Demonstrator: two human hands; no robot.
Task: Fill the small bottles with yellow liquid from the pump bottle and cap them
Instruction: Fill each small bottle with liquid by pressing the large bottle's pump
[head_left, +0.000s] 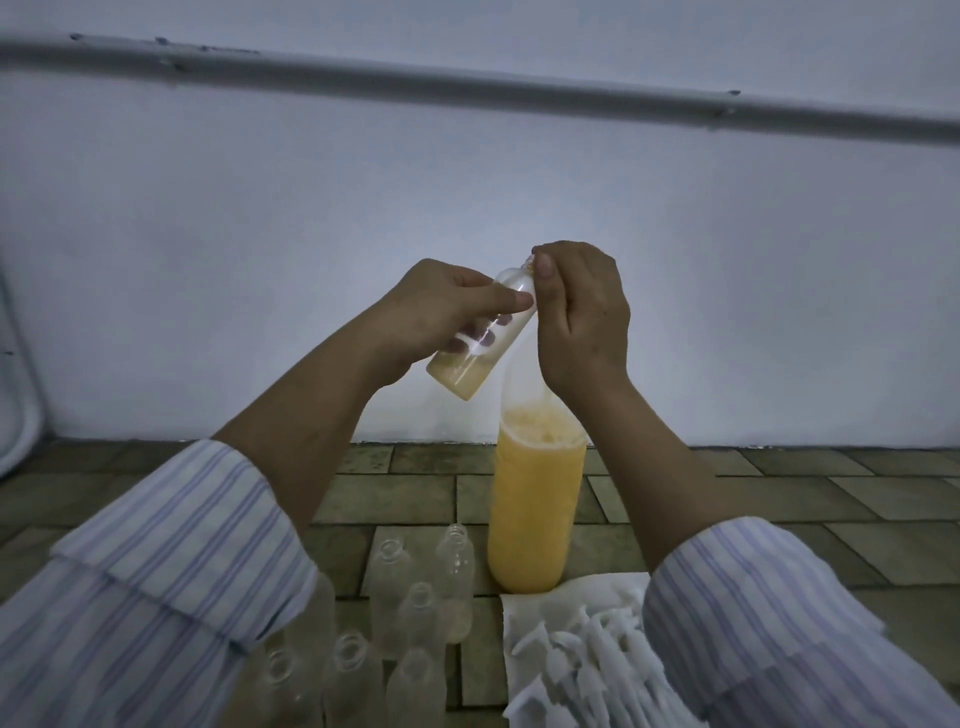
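Observation:
My left hand (441, 312) grips a small clear bottle (480, 343), tilted with its neck up to the right and yellow liquid pooled in its bottom end. My right hand (576, 312) curls its fingers over the top of the tall pump bottle (537, 499) of yellow liquid, right at the small bottle's mouth. The pump head is hidden under that hand. Several empty small bottles (415, 597) stand uncapped on the tiled surface below my left arm.
A white paper sheet (524, 618) at the lower right holds a pile of white caps (587, 654). A pale wall with a horizontal pipe (467, 85) rises behind the tiled surface (779, 493).

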